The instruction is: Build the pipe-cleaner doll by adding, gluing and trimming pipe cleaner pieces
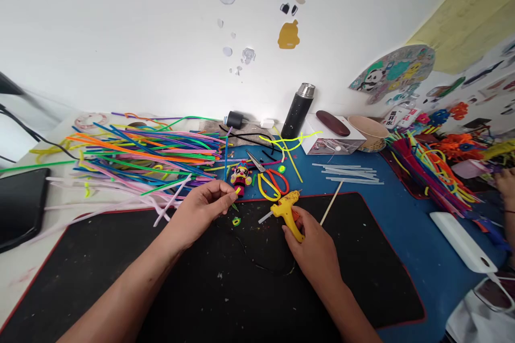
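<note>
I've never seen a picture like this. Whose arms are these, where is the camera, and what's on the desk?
There's no machine arm here: these are a person's own bare hands, seen by a camera worn on the head, looking forward and down. The right hand holds a yellow glue gun; the left hand pinches a small yellow piece. Beneath them is a black mat. Just beyond are a little figure and scissors, with a heap of colourful fuzzy sticks farther left.
</note>
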`<state>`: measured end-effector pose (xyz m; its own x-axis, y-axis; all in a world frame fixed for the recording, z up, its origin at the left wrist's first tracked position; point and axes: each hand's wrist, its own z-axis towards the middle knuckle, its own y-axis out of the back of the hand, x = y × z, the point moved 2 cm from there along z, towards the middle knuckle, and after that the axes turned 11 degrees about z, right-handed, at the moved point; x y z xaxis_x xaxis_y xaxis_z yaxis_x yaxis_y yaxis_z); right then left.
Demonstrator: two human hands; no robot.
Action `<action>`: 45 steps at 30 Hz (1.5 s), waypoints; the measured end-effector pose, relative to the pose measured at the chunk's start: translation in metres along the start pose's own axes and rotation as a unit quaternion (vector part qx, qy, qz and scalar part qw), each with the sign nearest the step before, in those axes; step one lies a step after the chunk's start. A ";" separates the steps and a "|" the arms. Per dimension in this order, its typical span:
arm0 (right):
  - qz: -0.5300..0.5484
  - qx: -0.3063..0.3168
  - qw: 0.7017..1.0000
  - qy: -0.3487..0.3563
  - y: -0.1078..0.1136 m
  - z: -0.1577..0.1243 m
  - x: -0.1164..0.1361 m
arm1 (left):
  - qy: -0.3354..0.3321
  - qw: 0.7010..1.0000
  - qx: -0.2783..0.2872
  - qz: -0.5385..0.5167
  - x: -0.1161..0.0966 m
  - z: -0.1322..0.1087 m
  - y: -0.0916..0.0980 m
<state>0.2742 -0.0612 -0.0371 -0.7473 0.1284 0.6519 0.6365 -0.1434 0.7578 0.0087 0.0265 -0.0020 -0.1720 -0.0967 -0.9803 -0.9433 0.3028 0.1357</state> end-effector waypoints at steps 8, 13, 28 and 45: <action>0.157 -0.083 0.984 -0.026 0.006 -0.013 -0.008 | -0.006 1.000 0.010 0.011 0.003 0.001 -0.001; 0.291 -0.118 0.949 -0.008 0.010 -0.015 -0.004 | -0.025 0.999 0.009 0.030 0.002 0.000 -0.002; 0.626 0.039 0.775 -0.076 -0.007 0.002 0.052 | 0.002 0.985 0.143 -0.096 -0.004 -0.014 -0.016; 0.703 0.168 0.686 -0.084 -0.044 0.024 0.079 | -0.042 0.981 0.159 -0.099 -0.016 -0.020 -0.013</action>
<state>0.1919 -0.0213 -0.0185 0.6651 0.2090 0.7169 0.7346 -0.0107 -0.6785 0.0183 0.0052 0.0143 0.0420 -0.1082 -0.9932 -0.8179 0.5673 -0.0964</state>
